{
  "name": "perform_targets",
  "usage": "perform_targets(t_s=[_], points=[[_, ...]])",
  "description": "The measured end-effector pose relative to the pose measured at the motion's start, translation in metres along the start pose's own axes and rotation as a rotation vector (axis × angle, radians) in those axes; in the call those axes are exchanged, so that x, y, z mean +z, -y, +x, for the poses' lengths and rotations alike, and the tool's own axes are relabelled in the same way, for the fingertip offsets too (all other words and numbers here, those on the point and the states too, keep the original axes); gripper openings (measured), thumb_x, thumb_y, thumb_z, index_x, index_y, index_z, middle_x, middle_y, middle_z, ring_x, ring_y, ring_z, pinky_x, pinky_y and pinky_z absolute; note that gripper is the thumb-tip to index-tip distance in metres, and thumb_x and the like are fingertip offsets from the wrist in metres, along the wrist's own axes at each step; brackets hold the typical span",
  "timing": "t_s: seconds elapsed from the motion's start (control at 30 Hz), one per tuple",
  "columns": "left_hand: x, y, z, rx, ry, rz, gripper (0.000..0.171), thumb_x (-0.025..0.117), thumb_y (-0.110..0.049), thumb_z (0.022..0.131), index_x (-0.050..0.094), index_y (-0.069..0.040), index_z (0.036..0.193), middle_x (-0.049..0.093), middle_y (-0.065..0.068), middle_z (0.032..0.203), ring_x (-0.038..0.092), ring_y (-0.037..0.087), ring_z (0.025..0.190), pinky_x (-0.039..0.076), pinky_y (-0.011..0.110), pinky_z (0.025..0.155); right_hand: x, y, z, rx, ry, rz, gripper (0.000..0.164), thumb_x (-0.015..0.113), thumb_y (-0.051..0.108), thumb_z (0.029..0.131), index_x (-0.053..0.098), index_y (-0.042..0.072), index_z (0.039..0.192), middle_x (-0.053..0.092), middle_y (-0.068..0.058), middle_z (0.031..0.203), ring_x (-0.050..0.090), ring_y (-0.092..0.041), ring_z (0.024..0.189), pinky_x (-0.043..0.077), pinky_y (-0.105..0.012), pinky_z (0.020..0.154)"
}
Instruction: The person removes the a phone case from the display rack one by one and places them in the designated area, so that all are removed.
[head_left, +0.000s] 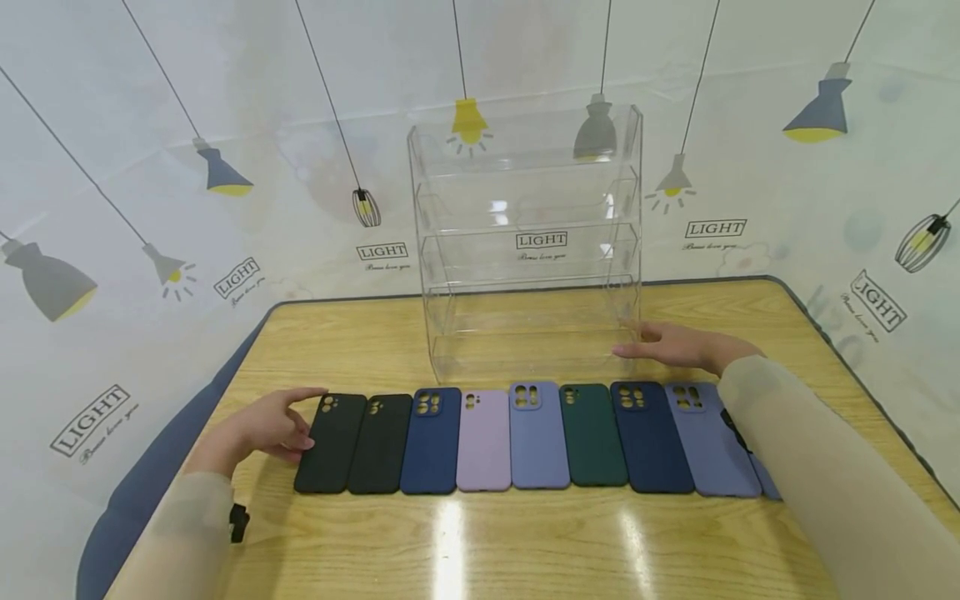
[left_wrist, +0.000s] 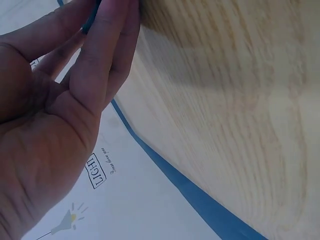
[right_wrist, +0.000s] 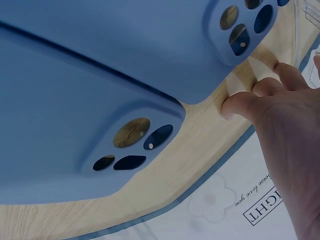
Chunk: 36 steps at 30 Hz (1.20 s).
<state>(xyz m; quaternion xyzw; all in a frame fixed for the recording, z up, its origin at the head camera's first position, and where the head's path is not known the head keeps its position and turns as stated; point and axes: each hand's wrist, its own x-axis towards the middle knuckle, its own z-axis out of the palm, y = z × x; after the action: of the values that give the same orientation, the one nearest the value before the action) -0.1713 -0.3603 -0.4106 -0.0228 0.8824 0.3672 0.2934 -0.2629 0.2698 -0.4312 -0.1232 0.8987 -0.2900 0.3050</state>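
Note:
Several phone cases lie flat in a row. At the left end is a black phone case [head_left: 333,446], with my left hand [head_left: 264,423] at its left edge. The index fingertip touches its top corner and the thumb its side. In the left wrist view a dark teal sliver [left_wrist: 91,19] shows between thumb and fingers. Behind the row stands a clear tiered acrylic rack [head_left: 525,367]. My right hand [head_left: 678,346] reaches to its lower right corner with fingers extended; contact is unclear. Below that hand lies a periwinkle case [head_left: 716,454]. Another blue case [head_left: 767,479] is mostly hidden by the sleeve.
Between the ends are a second black case [head_left: 381,446], a navy case [head_left: 432,450], a lilac case [head_left: 483,446], a light periwinkle case [head_left: 540,446], a green case [head_left: 594,442] and another navy case [head_left: 654,450]. The wooden table [head_left: 360,542] meets a lamp-printed backdrop [head_left: 315,242].

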Motion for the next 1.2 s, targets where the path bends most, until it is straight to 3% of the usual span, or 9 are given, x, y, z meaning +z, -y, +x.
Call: perform_targets(t_s=[0.17, 0.43, 0.83, 1.2], points=[[0.0039, 0.0043, 0.0007, 0.024, 0.003, 0.002, 0.097, 0.073, 0.01, 0.091, 0.019, -0.004, 0.17, 0.065, 0.017, 0.102, 0.066, 0.022, 0.084, 0.067, 0.04, 0.077, 0.0002, 0.0003, 0.0002, -0.01, -0.001, -0.004, 0.101, 0.049, 0.073, 0.102, 0.0, 0.022, 0.174, 0.005, -0.029, 0.177, 0.01, -0.059, 0.16, 0.025, -0.08, 0.122], [0.0058, 0.001, -0.0004, 0.043, -0.001, 0.033, 0.094, 0.073, 0.009, 0.091, 0.021, -0.001, 0.168, 0.06, 0.011, 0.088, 0.068, 0.021, 0.081, 0.066, 0.04, 0.076, -0.0005, -0.0005, 0.0, -0.006, 0.003, 0.009, 0.101, 0.05, 0.073, 0.102, -0.001, 0.024, 0.174, 0.004, -0.029, 0.177, 0.009, -0.06, 0.16, 0.024, -0.081, 0.121], [0.0039, -0.0004, 0.0023, 0.005, -0.003, 0.037, 0.086, 0.065, 0.008, 0.095, 0.023, -0.003, 0.169, 0.068, 0.019, 0.106, 0.077, 0.023, 0.097, 0.067, 0.042, 0.077, -0.0007, -0.0008, -0.0016, -0.004, 0.008, 0.013, 0.101, 0.05, 0.074, 0.102, -0.001, 0.024, 0.174, 0.003, -0.029, 0.177, 0.012, -0.059, 0.159, 0.028, -0.08, 0.12], [0.0047, 0.0005, 0.0047, -0.033, -0.011, 0.025, 0.081, 0.07, -0.002, 0.099, 0.027, -0.006, 0.167, 0.074, 0.015, 0.102, 0.068, 0.021, 0.073, 0.067, 0.041, 0.073, -0.0005, 0.0004, -0.0036, -0.004, 0.013, 0.02, 0.102, 0.05, 0.073, 0.102, -0.001, 0.021, 0.173, 0.004, -0.032, 0.176, 0.011, -0.06, 0.159, 0.025, -0.08, 0.122]])
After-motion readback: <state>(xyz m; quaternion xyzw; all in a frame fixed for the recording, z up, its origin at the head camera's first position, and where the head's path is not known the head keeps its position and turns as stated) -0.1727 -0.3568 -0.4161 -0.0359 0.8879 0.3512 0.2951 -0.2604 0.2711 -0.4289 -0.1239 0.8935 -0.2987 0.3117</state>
